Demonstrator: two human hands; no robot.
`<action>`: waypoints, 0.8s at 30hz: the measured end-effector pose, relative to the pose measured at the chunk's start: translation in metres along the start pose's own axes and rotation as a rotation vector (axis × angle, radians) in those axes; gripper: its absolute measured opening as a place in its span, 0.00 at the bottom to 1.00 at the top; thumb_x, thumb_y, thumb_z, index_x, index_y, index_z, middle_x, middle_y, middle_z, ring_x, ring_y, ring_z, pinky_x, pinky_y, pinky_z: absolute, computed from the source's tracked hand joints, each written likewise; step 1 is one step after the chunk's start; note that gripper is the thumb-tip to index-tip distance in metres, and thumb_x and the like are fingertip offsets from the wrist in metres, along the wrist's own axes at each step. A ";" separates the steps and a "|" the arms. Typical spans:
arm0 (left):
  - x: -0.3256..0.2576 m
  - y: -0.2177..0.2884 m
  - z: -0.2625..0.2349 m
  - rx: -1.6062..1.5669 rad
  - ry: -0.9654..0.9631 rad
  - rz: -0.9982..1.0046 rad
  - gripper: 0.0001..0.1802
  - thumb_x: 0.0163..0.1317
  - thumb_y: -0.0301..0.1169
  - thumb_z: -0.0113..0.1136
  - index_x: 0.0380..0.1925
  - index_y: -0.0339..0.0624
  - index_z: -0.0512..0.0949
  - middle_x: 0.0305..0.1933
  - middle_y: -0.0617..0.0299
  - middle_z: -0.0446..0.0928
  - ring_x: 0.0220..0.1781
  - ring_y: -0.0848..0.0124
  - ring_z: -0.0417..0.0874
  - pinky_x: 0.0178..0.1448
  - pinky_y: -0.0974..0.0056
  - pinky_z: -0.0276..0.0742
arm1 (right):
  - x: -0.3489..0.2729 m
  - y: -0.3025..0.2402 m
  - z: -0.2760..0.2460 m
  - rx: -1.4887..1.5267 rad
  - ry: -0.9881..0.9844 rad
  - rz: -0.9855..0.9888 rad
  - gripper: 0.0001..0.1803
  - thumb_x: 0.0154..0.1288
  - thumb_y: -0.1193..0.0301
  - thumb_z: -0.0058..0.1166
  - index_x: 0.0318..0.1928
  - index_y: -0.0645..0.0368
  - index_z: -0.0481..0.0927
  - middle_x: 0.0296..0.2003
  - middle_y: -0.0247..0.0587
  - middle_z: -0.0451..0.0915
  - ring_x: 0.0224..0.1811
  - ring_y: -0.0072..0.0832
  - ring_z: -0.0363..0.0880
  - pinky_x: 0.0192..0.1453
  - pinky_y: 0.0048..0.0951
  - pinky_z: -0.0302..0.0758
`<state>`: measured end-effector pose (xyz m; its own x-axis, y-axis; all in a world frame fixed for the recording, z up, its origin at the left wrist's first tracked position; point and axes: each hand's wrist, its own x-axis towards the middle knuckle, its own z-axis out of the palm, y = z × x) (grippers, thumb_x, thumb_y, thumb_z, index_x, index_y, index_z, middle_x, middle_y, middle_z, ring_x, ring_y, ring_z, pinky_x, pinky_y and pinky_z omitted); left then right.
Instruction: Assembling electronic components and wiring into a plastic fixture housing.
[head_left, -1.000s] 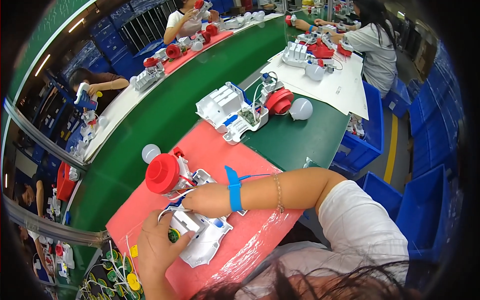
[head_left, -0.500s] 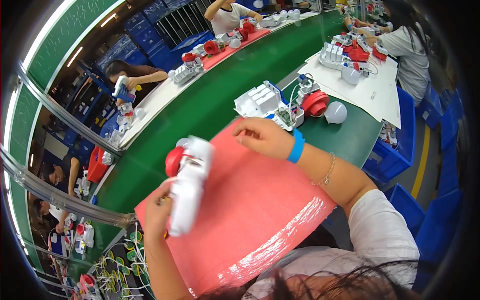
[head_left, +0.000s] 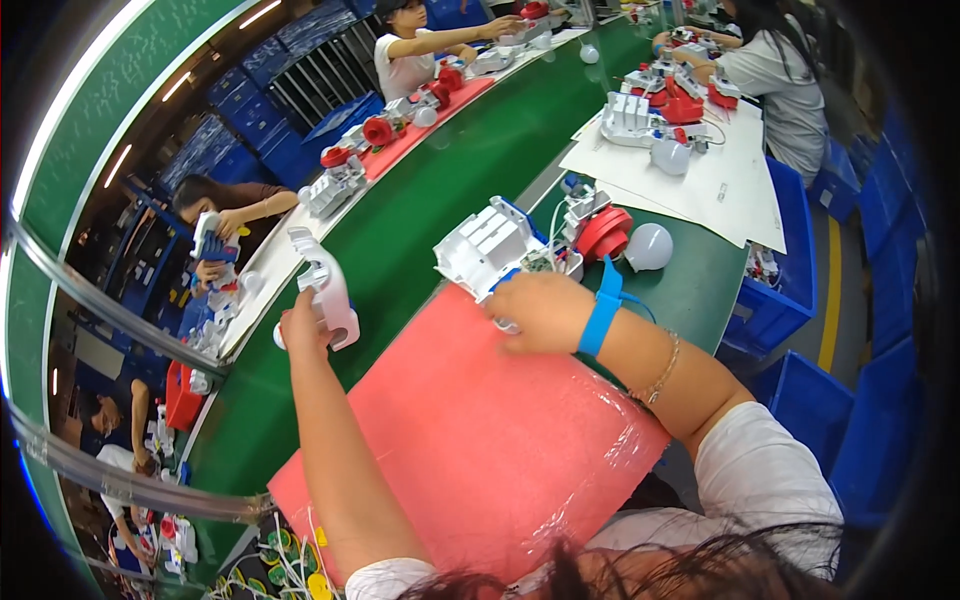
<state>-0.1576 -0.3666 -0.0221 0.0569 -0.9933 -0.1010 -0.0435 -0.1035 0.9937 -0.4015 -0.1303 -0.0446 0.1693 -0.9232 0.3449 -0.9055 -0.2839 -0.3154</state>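
Note:
My left hand reaches out over the green belt, its fingers closed on a white plastic housing with a curved end. A rounded white part shows beside that hand. At the far edge of the pink mat, my right hand has its fingers curled round the near edge of a white ribbed casing; the fingertips are partly hidden. Wires join this casing to a red round part, and a white bulb-shaped part lies beside it. A blue band circles my right wrist.
The green belt runs across ahead. White sheets on the right carry similar assemblies. Blue bins stand at the right. Green round parts with white wires lie at lower left. Several co-workers sit along the far side and right.
My left hand has carried the white housing from above the mat out over the belt. My right hand, earlier raised with loose fingers, has come down onto the ribbed casing.

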 end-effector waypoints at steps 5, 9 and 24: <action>0.029 -0.034 0.045 -0.073 0.159 0.077 0.31 0.48 0.36 0.63 0.50 0.33 0.64 0.49 0.49 0.68 0.42 0.56 0.75 0.34 0.50 0.77 | 0.003 -0.007 0.019 -0.184 -0.060 0.055 0.24 0.44 0.62 0.60 0.44 0.56 0.74 0.44 0.39 0.72 0.45 0.36 0.73 0.44 0.37 0.71; 0.016 -0.032 0.069 -0.256 0.150 0.276 0.45 0.51 0.42 0.63 0.63 0.43 0.48 0.64 0.51 0.51 0.62 0.56 0.60 0.55 0.44 0.68 | 0.010 -0.003 0.057 -0.275 0.025 0.094 0.12 0.48 0.69 0.54 0.35 0.58 0.75 0.39 0.41 0.74 0.38 0.38 0.75 0.40 0.36 0.72; -0.166 0.019 -0.009 0.644 -0.862 0.525 0.47 0.45 0.43 0.66 0.62 0.36 0.54 0.61 0.44 0.60 0.63 0.58 0.62 0.62 0.58 0.60 | -0.037 -0.116 0.060 0.178 0.020 -0.999 0.06 0.47 0.67 0.48 0.24 0.54 0.69 0.25 0.34 0.69 0.31 0.29 0.69 0.36 0.29 0.66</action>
<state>-0.1587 -0.2031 0.0143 -0.7936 -0.6050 0.0652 -0.3676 0.5621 0.7409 -0.2796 -0.0791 -0.0734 0.8095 -0.2381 0.5367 -0.2814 -0.9596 -0.0012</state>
